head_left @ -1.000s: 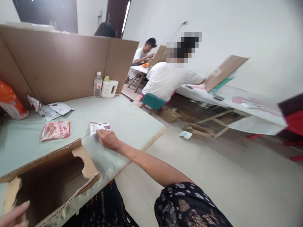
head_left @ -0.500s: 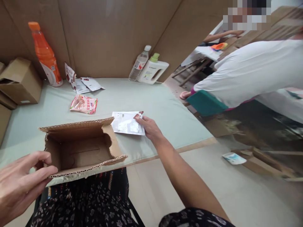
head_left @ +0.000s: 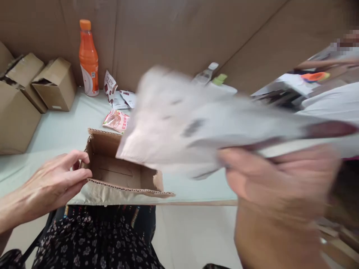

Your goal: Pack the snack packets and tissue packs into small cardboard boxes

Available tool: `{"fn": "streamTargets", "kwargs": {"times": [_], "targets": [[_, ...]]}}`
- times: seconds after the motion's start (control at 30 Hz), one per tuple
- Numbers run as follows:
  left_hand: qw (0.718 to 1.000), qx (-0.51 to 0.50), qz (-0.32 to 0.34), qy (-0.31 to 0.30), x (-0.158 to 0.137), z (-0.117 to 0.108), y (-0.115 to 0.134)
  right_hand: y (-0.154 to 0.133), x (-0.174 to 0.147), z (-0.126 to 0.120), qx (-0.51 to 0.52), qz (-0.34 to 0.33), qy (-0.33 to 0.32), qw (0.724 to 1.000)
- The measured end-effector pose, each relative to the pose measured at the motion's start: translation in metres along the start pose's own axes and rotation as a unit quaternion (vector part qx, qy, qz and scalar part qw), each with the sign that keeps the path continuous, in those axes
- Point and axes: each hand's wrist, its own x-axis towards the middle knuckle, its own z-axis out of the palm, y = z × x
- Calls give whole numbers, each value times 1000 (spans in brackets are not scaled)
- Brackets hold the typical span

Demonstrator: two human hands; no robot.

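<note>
My right hand (head_left: 275, 179) is closed on a white snack packet (head_left: 174, 127), raised close to the camera and blurred by motion. The packet partly covers the right part of an open cardboard box (head_left: 120, 188) at the table's front edge. My left hand (head_left: 67, 170) pinches the left corner of that box, thumb and fingers on its wall. The visible part of the box's inside shows bare cardboard. Just behind the box lies a pink jelly packet (head_left: 114, 120), its right side hidden by the white packet.
An orange drink bottle (head_left: 89, 59) and more white packets (head_left: 120, 99) stand and lie at the back. Small cardboard boxes (head_left: 56, 86) are stacked at left. A clear bottle (head_left: 206, 74) and a green-capped jug (head_left: 220, 79) are partly hidden. Another person's white clothing (head_left: 333, 102) shows at right.
My right hand has lifted the white packet from the table up toward the camera and over the box. The view has turned left. My left hand keeps its hold on the box.
</note>
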Motion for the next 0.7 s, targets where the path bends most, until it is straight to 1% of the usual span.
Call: {"fn": "streamTargets", "kwargs": {"times": [0.07, 0.17, 0.27, 0.3, 0.37, 0.43, 0.47, 0.5, 0.53, 0.6, 0.7], "targets": [[1000, 2, 4, 12, 1, 1, -1, -22, 13, 24, -26, -29, -53, 998], [1000, 4, 15, 14, 2, 1, -3, -49, 39, 59, -50, -55, -133, 988], [1000, 15, 10, 25, -2, 0, -10, -60, 57, 82, -49, -55, -191, 979], [999, 20, 2, 29, -4, 0, -13, -60, 60, 87, -47, -45, -212, 975], [999, 23, -4, 33, -7, 0, -17, -56, 63, 91, -62, 0, -285, 956], [999, 19, 3, 34, -9, 0, -19, -54, 64, 90, -115, 57, -374, 918], [999, 16, 11, 39, -9, 1, -20, -55, 65, 89, -152, 77, -406, 898], [999, 16, 17, 45, -8, 2, -20, -57, 66, 88, -194, 86, -423, 881], [998, 17, 21, 52, -7, 3, -19, -61, 68, 87, -236, 84, -426, 869], [997, 13, 33, 63, -4, 5, -19, -72, 73, 87, -301, 58, -417, 856], [995, -9, 66, 71, 2, 9, -17, -89, 83, 94, -337, 14, -424, 840]]}}
